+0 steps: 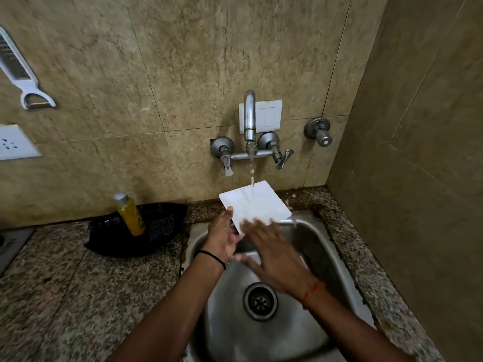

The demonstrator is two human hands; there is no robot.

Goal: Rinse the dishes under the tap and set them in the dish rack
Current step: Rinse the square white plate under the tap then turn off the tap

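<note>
- The left hand (222,237) pinches the near-left edge of a white square plate (254,205), thumb on top: that is the grip.
- The right hand (274,254) is blurred, fingers spread flat, over the plate's near edge; whether it touches the plate I cannot tell.
- The plate is tilted above the back rim of the sink (337,259), under the tap (249,116).
- Water (252,173) falls from the tap onto the middle of the plate.
- Left of the sink, on the counter (52,296), sits a black tray (109,239) with a yellow bottle (130,215) standing in it.
- A white peeler (18,69) hangs on the wall, far left of the tap.
</note>
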